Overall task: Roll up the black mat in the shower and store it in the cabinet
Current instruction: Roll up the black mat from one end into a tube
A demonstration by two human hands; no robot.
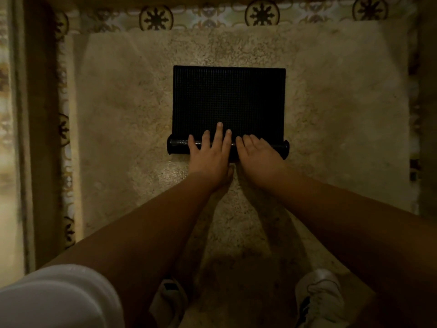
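A black mat [229, 98] with a fine grid texture lies flat on a beige shaggy rug [123, 119]. Its near edge is rolled into a tight tube [177, 147] running left to right. My left hand [209, 152] presses down on the roll, fingers spread and reaching over onto the flat part. Beside it to the right, my right hand [257, 152] lies palm down on the same roll, fingers together. Both hands cover the middle of the roll; only its two ends show.
Patterned floor tiles [156, 17] border the rug at the top and left. A tall frame or door edge [35, 138] runs down the left side. My two white shoes [319, 297] stand on the rug near the bottom. No cabinet is in view.
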